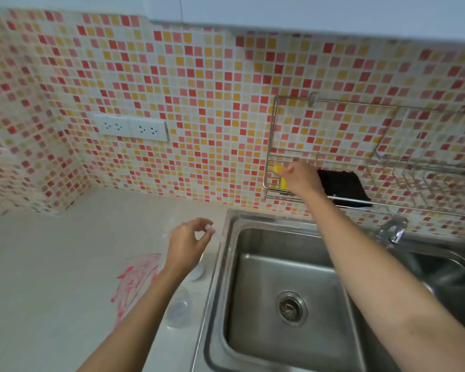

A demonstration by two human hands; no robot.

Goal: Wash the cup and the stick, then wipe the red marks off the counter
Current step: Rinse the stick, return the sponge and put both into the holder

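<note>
My left hand hovers over the counter just left of the sink, its fingertips pinched on a thin clear stick. A clear cup stands on the counter below that arm, partly hidden by my forearm. Red marks are smeared on the pale counter left of the cup. My right hand reaches into the wire rack on the tiled wall, fingers closed on a yellow bottle that is mostly hidden behind the hand.
A steel sink with a round drain lies below my right arm. The tap stands at the back right, with a second basin beyond. A black cloth lies in the rack. Wall sockets sit above the counter.
</note>
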